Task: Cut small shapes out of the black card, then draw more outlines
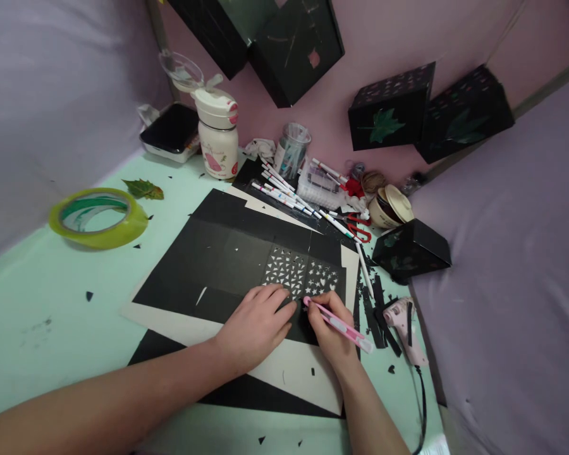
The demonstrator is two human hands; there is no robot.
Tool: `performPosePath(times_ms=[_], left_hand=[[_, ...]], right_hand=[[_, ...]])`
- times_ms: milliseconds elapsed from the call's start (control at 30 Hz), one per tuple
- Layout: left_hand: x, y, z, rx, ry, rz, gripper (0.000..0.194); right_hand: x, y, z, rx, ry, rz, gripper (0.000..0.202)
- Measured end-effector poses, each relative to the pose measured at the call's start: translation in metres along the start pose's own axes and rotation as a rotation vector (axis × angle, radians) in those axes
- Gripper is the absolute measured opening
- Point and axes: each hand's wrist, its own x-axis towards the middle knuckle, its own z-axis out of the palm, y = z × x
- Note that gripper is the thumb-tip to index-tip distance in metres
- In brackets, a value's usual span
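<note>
A black card sheet (218,253) with small triangle and star cut-outs on its right part lies over white paper (175,321) and more black card. My left hand (258,322) rests flat on the card just below the triangle holes, fingers spread a little and holding nothing. In my right hand (332,322) is a pink craft knife (344,327), pinched near its front end, its tip side down at the card beneath the star holes. The blade tip itself is too small to make out.
Yellow tape roll (99,237) and a leaf lie left; a white bottle (218,136), jar, markers and red scissors (358,227) stand or lie behind. A black box and pink glue gun (408,328) sit right. Black boxes hang above.
</note>
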Motion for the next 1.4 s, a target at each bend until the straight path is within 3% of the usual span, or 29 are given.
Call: performPosePath(times_ms=[533,933,1133,1400], left_hand=[[0.001,0.001,-0.001,-0.009,-0.011,-0.026,0.034],[-0.001,0.000,0.000,-0.014,0.018,-0.033,0.034],[0.001,-0.001,-0.002,-0.068,0.013,-0.023,0.029],[-0.001,-0.002,-0.001,-0.078,0.035,-0.007,0.024]], right_hand=[[0.003,-0.005,-0.002,0.014,-0.052,-0.068,0.014],[-0.001,-0.006,-0.006,0.140,0.116,0.021,0.006],[0.003,-0.012,-0.021,0.137,-0.019,0.048,0.009],[0.012,-0.013,-0.030,0.150,-0.241,-0.136,0.017]])
